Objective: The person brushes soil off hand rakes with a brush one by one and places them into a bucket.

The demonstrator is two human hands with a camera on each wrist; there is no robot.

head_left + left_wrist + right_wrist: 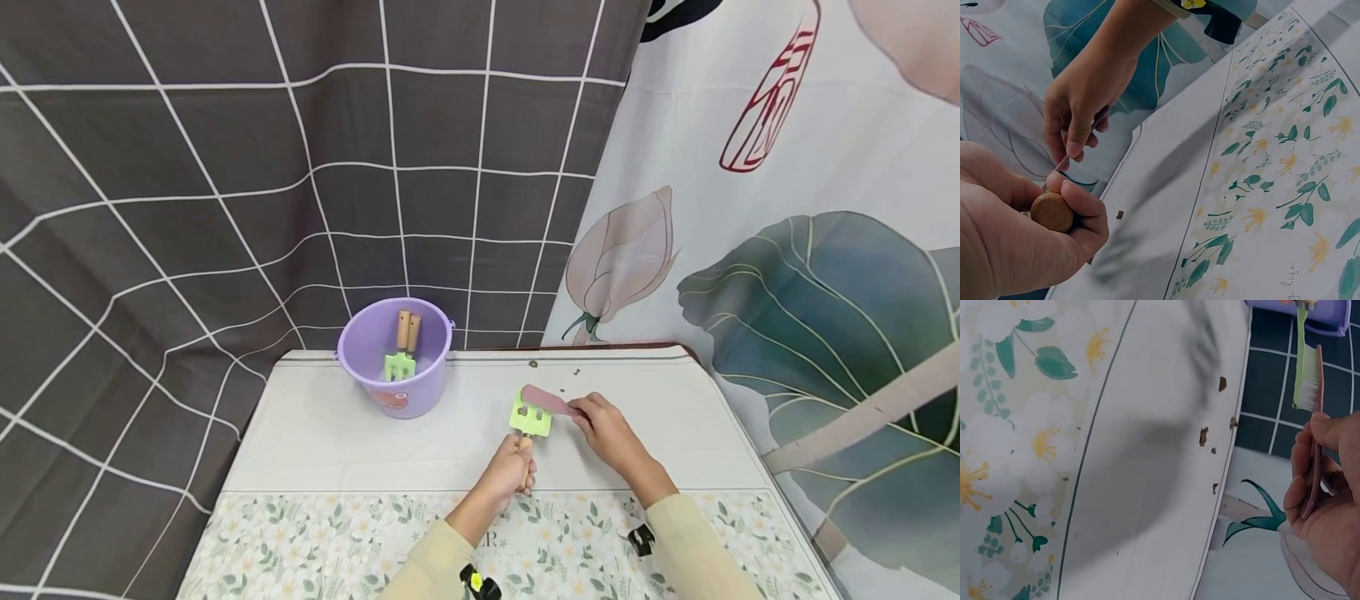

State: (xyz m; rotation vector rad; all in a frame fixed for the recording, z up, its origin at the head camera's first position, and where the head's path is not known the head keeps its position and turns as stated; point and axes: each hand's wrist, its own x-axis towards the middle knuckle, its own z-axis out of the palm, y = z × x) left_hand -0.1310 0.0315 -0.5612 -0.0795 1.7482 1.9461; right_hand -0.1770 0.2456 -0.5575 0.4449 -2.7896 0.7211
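Note:
My left hand grips the wooden handle of a small garden fork, its light green head raised with the tines pointing away from me. In the left wrist view the round handle end pokes out of the curled fingers. My right hand holds a pink brush by its handle, thumb on top. The brush lies across the tines. From the right wrist view, its white bristles face the green head and meet it. Brown bits lie on the white tabletop below.
A purple bucket stands at the back left of the table, holding two wooden-handled tools with light green heads. A floral cloth covers the near part of the table. Curtains hang close behind its far edge.

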